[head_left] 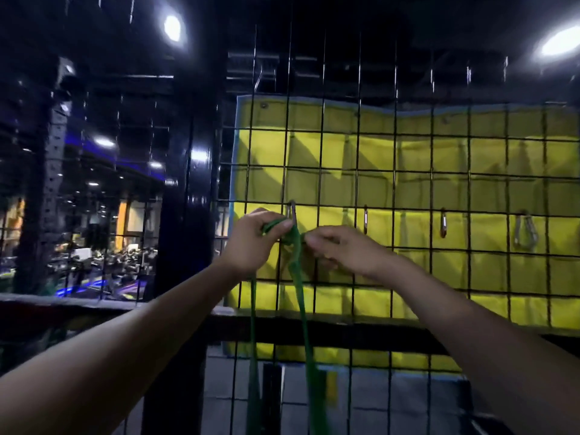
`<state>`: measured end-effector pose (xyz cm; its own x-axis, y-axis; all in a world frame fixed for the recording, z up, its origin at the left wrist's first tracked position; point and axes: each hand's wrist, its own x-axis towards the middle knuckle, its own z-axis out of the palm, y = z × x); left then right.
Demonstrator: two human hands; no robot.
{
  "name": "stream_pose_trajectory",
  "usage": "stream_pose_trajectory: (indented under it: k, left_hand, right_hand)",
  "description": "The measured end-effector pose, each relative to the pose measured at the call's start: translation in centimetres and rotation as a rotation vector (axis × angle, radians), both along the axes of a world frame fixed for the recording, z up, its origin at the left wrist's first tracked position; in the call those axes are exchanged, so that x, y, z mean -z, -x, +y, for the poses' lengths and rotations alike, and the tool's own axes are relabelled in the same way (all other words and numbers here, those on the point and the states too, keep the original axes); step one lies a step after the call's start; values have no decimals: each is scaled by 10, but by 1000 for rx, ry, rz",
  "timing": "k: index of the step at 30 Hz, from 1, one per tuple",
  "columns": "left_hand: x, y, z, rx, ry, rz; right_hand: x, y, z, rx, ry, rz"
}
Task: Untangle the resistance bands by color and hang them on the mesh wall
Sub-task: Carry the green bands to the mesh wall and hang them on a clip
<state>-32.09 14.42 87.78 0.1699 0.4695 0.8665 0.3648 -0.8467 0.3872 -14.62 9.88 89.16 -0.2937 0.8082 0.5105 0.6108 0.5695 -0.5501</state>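
A green resistance band [298, 277] hangs in two strands down the black mesh wall [414, 189]. Its top end is bunched at a metal carabiner [292, 211] clipped on the mesh. My left hand [254, 243] pinches the band's upper loop between thumb and fingers just left of the carabiner. My right hand [342, 249] pinches the band just right of it, fingers curled. Both hands are raised at chest height in front of the mesh. How the band sits in the carabiner is hidden by my fingers.
More carabiners [443, 222] hang along the same mesh row to the right, one larger [524, 230]. A yellow padded mat [408, 152] lies behind the mesh. A black post [185, 215] stands left, with a dim gym hall beyond it.
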Motion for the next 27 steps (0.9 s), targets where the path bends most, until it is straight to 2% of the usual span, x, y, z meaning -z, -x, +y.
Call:
stream_pose_trajectory:
  k: [3, 6, 10, 16, 19, 27]
  left_hand:
    - [-6, 1, 7, -12, -6, -25]
    - [-11, 6, 9, -35, -13, -49]
    - [-16, 14, 11, -77, 12, -89]
    - [-21, 14, 15, -66, 52, -156]
    - [-21, 16, 17, -72, 57, -152]
    - [-28, 23, 23, -68, 41, -145]
  right_hand:
    - [-18, -3, 22, 76, -55, 229]
    - [-29, 7, 43, 132, -46, 273]
    - [-32, 25, 66, 124, 44, 377]
    - [-32, 39, 72, 9, 177, 665]
    - [-36, 41, 73, 17, 213, 672]
    - [-42, 43, 79, 91, 277, 538]
